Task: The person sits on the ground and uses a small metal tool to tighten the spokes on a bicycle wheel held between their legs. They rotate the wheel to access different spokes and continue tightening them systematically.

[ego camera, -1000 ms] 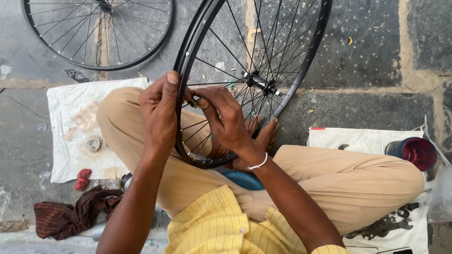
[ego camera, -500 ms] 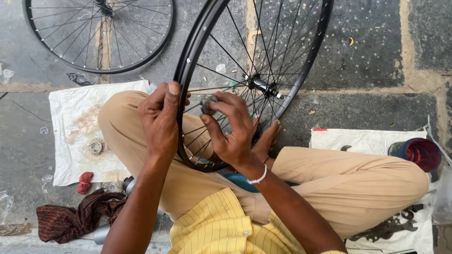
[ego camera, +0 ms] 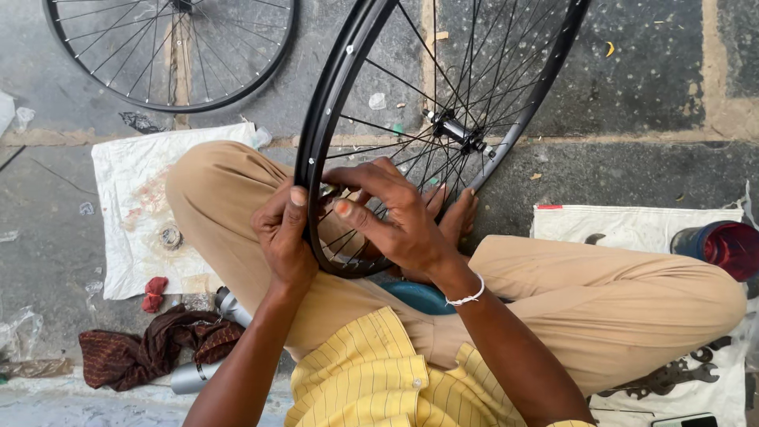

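Two hands meet on the black bicycle wheel that stands upright between your crossed legs in the head view. Your left hand wraps the outer side of the rim low down, thumb up against the black edge, fingers curled closed around it. Your right hand reaches in among the spokes just beside the left, its fingers bent and pinched together at the inner face of the rim; what they pinch is too small to tell. A white bracelet sits on that wrist. The wheel's hub is above and to the right of your hands, and the bottom of the rim rests near your lap.

A second wheel lies flat on the stone floor, well apart at the upper left. A white cloth lies under your left knee, with a dark red rag and a metal cylinder near it. To your right another white cloth carries a red-lidded tin and a dark spanner
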